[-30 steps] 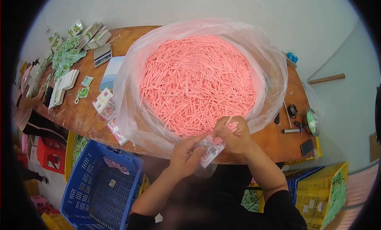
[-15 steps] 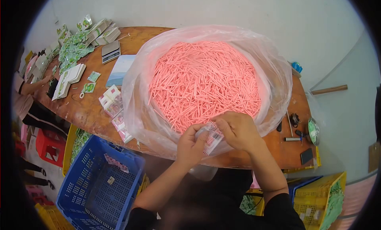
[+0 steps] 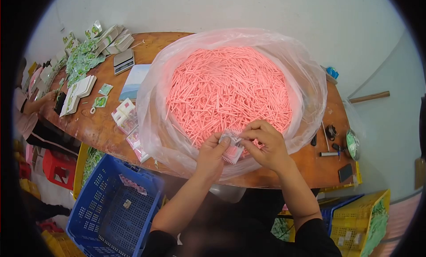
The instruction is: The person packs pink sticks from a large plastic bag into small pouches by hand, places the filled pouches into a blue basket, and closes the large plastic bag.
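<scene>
My left hand (image 3: 210,158) grips a small printed plastic packet (image 3: 230,156) by its left side, thumb across the front. The packet is partly see-through, with pink and white print and jagged ends. At its upper right edge, my right hand (image 3: 267,147) has thumb and fingers closed in a pinch on the plastic. Both hands are over the near rim of a large clear plastic bag (image 3: 151,97), which is full of thin pink sticks (image 3: 230,88).
Left of the bag lie stacked pink-and-white packets (image 3: 125,114), a scale (image 3: 124,62) and green packets (image 3: 84,62). A blue crate (image 3: 84,212) stands below left, yellow crates (image 3: 350,223) below right. Tools (image 3: 329,154) lie at right. Another person's arm (image 3: 37,104) reaches in at far left.
The packet has turned in my left hand and is slightly higher. My right hand has opened out its curl and shifted its pinch on the packet's upper edge. The view has shifted slightly.
</scene>
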The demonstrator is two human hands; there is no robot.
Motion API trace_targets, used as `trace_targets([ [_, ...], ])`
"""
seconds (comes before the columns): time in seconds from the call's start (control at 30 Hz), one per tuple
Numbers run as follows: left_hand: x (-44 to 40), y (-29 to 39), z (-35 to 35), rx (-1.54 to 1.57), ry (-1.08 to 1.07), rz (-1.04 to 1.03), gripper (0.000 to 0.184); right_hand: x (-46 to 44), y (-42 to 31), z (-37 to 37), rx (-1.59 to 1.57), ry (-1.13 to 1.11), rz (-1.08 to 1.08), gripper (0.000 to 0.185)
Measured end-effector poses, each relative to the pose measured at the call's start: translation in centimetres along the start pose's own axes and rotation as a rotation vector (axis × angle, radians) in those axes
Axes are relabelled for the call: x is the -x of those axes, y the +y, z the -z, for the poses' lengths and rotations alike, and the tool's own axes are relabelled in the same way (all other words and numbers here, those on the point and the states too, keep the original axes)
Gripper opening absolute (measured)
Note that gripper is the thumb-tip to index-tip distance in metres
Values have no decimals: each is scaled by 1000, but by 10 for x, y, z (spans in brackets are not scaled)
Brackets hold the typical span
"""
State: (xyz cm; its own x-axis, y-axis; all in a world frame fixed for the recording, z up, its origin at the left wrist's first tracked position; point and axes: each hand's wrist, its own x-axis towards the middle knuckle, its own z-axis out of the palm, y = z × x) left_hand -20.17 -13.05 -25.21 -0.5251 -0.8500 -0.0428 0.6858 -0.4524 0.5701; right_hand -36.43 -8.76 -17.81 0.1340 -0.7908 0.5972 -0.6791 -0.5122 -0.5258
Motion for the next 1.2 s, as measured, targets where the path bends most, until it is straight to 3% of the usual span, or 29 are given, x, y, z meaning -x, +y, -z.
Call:
trace_targets([
  [0.1,3,1,1,-6,5,112,23,0,-5,6,-33,-56,-167,25],
  [0.2,10,2,11,-346,-146,96,27,-1,-5,12,-146,-52,-245,24],
  [0.27,14,5,9,-397,-119,106,26,-2,-11,8,-287,23,-393,23],
  [0.5,23,15,10,-570,-126,88,18,12,-8,-6,-430,-289,-626,20],
  [0.6,28,20,8,-628,-10,127,16,21,0,-20,-697,-163,-716,17],
  [0.7,31,27,10,-679,-104,40,17,22,-5,-20,-793,-162,-753,16],
  [0.8,34,27,11,-799,36,-47,20,26,-2,-28,-692,-161,-720,15],
  [0.9,38,29,9,-791,42,-71,17,26,-6,-33,-643,-167,-678,15],
  [1.1,41,32,17,-628,-75,-81,16,32,-12,-39,-751,-184,-734,17],
  [1.2,48,39,4,-503,-38,-74,20,38,-13,-47,-903,-78,-744,14],
])
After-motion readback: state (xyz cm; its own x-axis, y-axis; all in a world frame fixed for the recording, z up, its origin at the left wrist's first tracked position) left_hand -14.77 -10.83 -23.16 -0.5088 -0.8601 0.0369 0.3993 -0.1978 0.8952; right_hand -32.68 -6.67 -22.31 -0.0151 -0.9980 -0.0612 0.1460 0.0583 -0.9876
